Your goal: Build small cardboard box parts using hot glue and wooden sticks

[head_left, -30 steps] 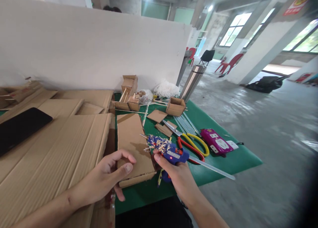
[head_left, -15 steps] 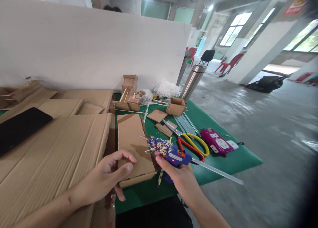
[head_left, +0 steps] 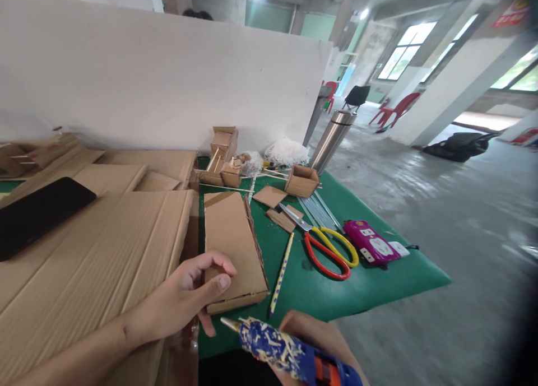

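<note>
My left hand (head_left: 185, 299) rests with curled fingers on the near corner of a flat brown cardboard piece (head_left: 233, 246) lying on the green mat (head_left: 319, 285); thumb and forefinger pinch its edge. At the bottom edge of the view my right hand (head_left: 315, 335) grips a blue hot glue gun (head_left: 286, 355) crusted with dried glue, its nozzle pointing left toward the left thumb. A pencil (head_left: 282, 273) lies on the mat just right of the cardboard piece.
Red and yellow scissors (head_left: 325, 246), a purple power strip (head_left: 372, 243), glue sticks (head_left: 315, 209), small cardboard boxes (head_left: 300, 180) and scraps lie on the mat. Big corrugated sheets (head_left: 96, 246) with a black phone (head_left: 37, 212) fill the left. A steel flask (head_left: 332, 139) stands behind.
My right hand has pulled the glue gun back from over the mat to the bottom of the view, uncovering the pencil. The left hand has stayed on the cardboard piece.
</note>
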